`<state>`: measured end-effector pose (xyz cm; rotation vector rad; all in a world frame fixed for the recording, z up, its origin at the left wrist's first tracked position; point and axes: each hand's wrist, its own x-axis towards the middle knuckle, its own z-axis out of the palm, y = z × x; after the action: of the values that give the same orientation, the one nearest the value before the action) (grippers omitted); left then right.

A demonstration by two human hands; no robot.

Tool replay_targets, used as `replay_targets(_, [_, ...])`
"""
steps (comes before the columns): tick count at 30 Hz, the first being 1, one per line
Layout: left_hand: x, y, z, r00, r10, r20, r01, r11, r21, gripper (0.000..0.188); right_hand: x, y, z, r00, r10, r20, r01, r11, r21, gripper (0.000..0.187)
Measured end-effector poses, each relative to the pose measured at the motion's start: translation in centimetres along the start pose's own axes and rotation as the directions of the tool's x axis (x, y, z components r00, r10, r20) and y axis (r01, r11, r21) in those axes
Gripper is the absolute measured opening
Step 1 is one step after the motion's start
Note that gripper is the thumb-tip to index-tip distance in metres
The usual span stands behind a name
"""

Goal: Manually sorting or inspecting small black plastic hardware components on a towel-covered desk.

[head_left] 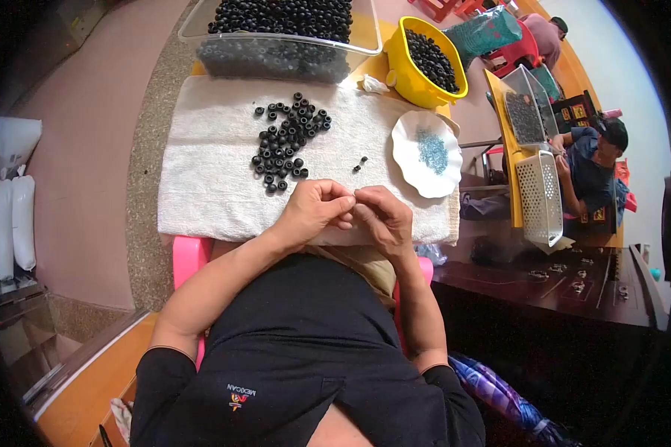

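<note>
My left hand (317, 210) and my right hand (385, 214) meet over the near edge of a white towel (209, 175). Both have thumb and fingers pinched together at nearly the same spot; whatever is between them is too small or hidden to name. Beyond my left hand lies a loose pile of small black, round, bead-like parts (285, 141) with holes. Two smaller black pieces (360, 163) sit just beyond my right hand. To its right, a white scalloped plate (406, 167) carries a heap of tiny light-blue bits (432, 151).
A clear plastic bin (276, 58) of black parts stands at the far edge, beside a yellow basket (402, 71) of similar parts. Crumpled white tissue (374, 85) lies near the basket. At right, another person (600, 167) sits by a white perforated basket (538, 197).
</note>
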<state>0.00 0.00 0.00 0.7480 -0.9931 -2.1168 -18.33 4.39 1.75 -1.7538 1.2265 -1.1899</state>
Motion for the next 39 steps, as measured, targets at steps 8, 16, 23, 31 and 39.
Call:
replay_targets(8, [-0.4,0.6,0.2,1.0,-0.012,-0.017,0.012,0.999,-0.03,0.017,-0.6,0.1,0.4,0.988,0.142,-0.062,-0.143,0.99,-0.018,0.005])
replay_targets(16, [-0.4,1.0,0.2,0.997,-0.046,-0.062,0.042,0.997,-0.065,0.018,-0.2,-11.6,-0.5,0.978,-0.174,0.112,0.173,0.985,0.016,0.012])
replay_targets(23, [-0.1,0.6,-0.6,0.999,-0.02,-0.045,0.014,0.99,-0.138,0.021,0.7,-21.3,0.1,0.765,-0.588,0.265,0.523,0.806,0.278,0.022])
replay_targets(31, [0.1,0.5,-0.1,1.0,0.002,-0.006,-0.002,0.992,-0.127,0.021,-1.0,-24.4,1.0,0.855,-0.382,0.351,0.248,0.895,0.371,0.014])
replay_targets(39, [0.1,0.2,0.0,0.998,-0.004,-0.07,-0.006,0.989,-0.146,0.02,-0.6,-22.8,4.7,0.777,-0.629,0.034,0.579,0.735,0.354,0.016])
